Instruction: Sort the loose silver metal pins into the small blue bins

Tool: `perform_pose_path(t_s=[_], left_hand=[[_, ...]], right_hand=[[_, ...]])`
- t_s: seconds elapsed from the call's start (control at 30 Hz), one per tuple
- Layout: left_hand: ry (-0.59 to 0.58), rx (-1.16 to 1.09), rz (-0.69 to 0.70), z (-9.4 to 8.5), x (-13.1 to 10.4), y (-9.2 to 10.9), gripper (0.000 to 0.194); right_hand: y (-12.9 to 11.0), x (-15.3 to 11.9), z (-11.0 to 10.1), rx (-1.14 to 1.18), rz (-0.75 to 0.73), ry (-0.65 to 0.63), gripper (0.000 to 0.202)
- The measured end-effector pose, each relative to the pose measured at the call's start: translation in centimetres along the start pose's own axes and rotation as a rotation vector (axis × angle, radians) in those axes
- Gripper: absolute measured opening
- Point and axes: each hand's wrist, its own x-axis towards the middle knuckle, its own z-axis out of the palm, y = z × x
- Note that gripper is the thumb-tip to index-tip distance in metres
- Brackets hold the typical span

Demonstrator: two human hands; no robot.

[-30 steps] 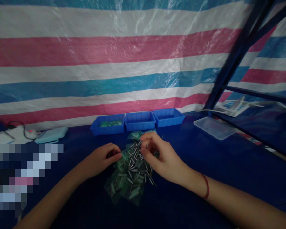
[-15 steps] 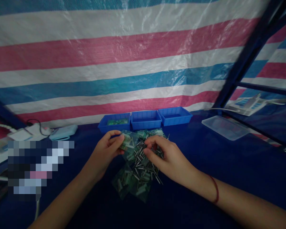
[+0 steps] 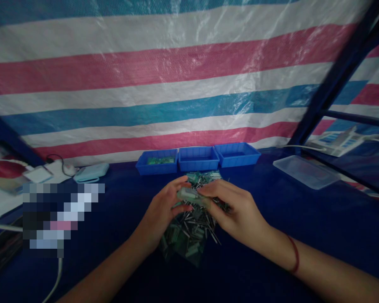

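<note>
A small clear plastic bag [image 3: 189,195] with pale pieces inside is held up over the pile, slightly blurred. My right hand [image 3: 232,206] pinches its right end between thumb and fingers. My left hand [image 3: 166,206] is around the left end, its thumb and fingers apart; whether it touches the bag is unclear. Beneath both hands lies a heap of loose thin metal pins [image 3: 189,223], partly hidden by them. More filled clear bags [image 3: 192,248] lie at the near side of the heap, and others [image 3: 204,176] at its far side.
Three blue trays stand in a row behind the heap: the left tray [image 3: 158,168] holds greenish bags, beside the middle tray [image 3: 198,164] and right tray [image 3: 240,160]. A translucent lid [image 3: 306,171] lies right. A light-blue case [image 3: 91,172] and white cables are left.
My left hand has loosened from the bag and opened. My right hand has moved from the pins to pinch the bag, which is now between both hands. The view has shifted slightly.
</note>
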Motion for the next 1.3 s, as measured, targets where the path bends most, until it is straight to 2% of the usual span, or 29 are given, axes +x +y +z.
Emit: perform_pose_path(t_s=[0.07, 0.13, 0.23, 0.3, 0.4, 0.47, 0.57, 0.67, 0.73, 0.8, 0.9, 0.97, 1.03, 1.13, 1.23, 1.3], left_hand=[[-0.047, -0.056, -0.125, 0.1, 0.0, 0.2, 0.062], [-0.113, -0.018, -0.213, 0.3, -0.2, 0.2, 0.055], [-0.146, 0.078, -0.161, 0.5, -0.5, -0.1, 0.036], [-0.134, 0.124, -0.081, 0.4, -0.5, -0.4, 0.028], [-0.103, 0.21, 0.032, 0.0, -0.3, -0.5, 0.025], [-0.066, 0.303, 0.097, -0.2, -0.2, -0.3, 0.026], [-0.014, 0.479, 0.177, -0.4, -0.3, -0.1, 0.024], [-0.025, 0.731, 0.376, -0.6, -0.8, 0.0, 0.013], [-0.099, 0.9, 0.587, -0.8, -1.1, 0.1, 0.01], [-0.179, 1.014, 0.75, -1.0, -1.3, 0.1, 0.017], [-0.204, 1.099, 0.834, -1.2, -1.3, 0.1, 0.022], [-0.219, 1.076, 0.82, -1.3, -1.2, 0.0, 0.031], [-0.231, 0.956, 0.752, -1.1, -1.2, -0.2, 0.047], [-0.205, 0.733, 0.499, -0.7, -1.1, -0.4, 0.06], [-0.164, 0.649, 0.275, -0.2, -0.9, -0.2, 0.04], [-0.167, 0.654, 0.225, -0.1, -0.4, 0.4, 0.024]], right_hand=[[0.2, -0.1, -0.3, -0.065, -0.132, 0.01, 0.02], [0.3, -0.1, -0.5, -0.106, -0.194, -0.004, 0.021], [0.3, -0.1, -0.4, -0.107, -0.179, 0.007, 0.026], [0.3, 0.0, -0.2, -0.071, -0.076, 0.039, 0.03], [0.2, 0.0, 0.1, 0.071, 0.196, 0.057, 0.022], [0.1, 0.1, 0.4, 0.22, 0.376, 0.001, 0.017], [-0.3, 0.2, 0.6, 0.485, 0.602, -0.138, 0.033], [-0.9, 0.4, 0.7, 0.743, 0.812, -0.203, 0.041], [-1.3, 0.5, 0.6, 0.867, 0.886, -0.192, 0.041], [-1.6, 0.6, 0.5, 0.937, 0.913, -0.171, 0.035], [-1.5, 0.6, 0.3, 1.0, 0.933, -0.127, 0.03], [-1.2, 0.6, 0.2, 0.996, 0.915, -0.068, 0.033], [-0.7, 0.7, 0.3, 0.936, 0.858, 0.001, 0.039], [-0.2, 0.7, 0.4, 0.808, 0.752, 0.056, 0.047], [-0.2, 0.5, 0.6, 0.692, 0.673, 0.057, 0.046], [-0.4, 0.4, 0.7, 0.637, 0.62, 0.054, 0.046]])
